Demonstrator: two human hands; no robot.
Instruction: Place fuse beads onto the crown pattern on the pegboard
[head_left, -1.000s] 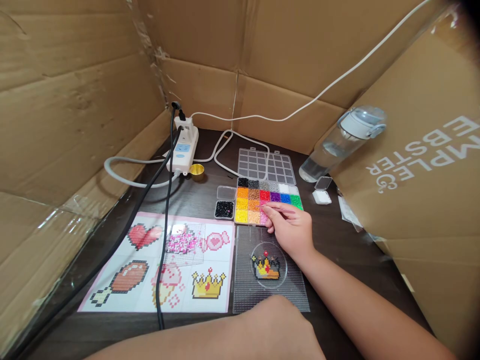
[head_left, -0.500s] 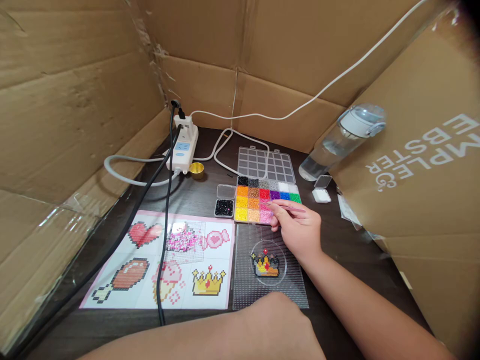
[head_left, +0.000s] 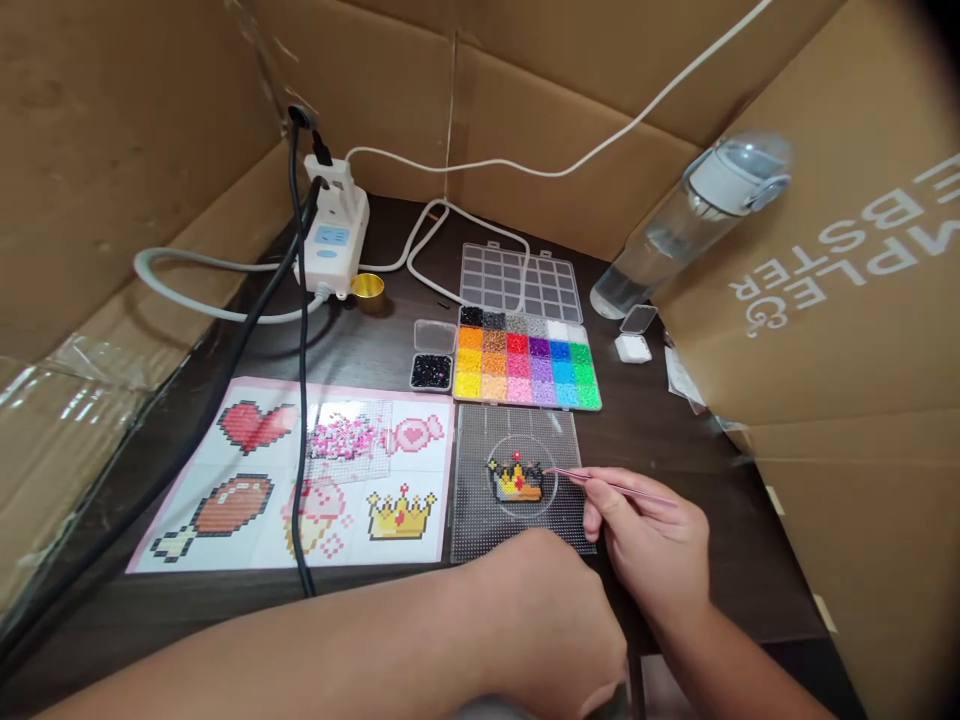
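Pinched in my right hand [head_left: 652, 530] is a pair of pink tweezers [head_left: 622, 488], its tip at the right side of a bead crown [head_left: 517, 482]. The crown is yellow, orange and black with red beads, inside a clear ring on a transparent pegboard [head_left: 480, 535]. Whether a bead sits in the tip is too small to tell. My left hand [head_left: 562, 630] rests at the near edge of the pegboard, its fingers curled under and hidden. A pattern sheet [head_left: 262, 567] to the left has a printed crown [head_left: 401, 515].
Behind the pegboard stands a sorted bead box [head_left: 525, 360] with its lid [head_left: 521, 285] folded back. A small box of black beads [head_left: 431, 372], a gold cup [head_left: 367, 292], a power strip [head_left: 330, 240], a black cable [head_left: 302, 400] and a water bottle [head_left: 682, 225] surround it.
My right hand has moved with the tweezers from the bead box back to the crown. The camera view has shifted, and my left hand shows more at the bottom.
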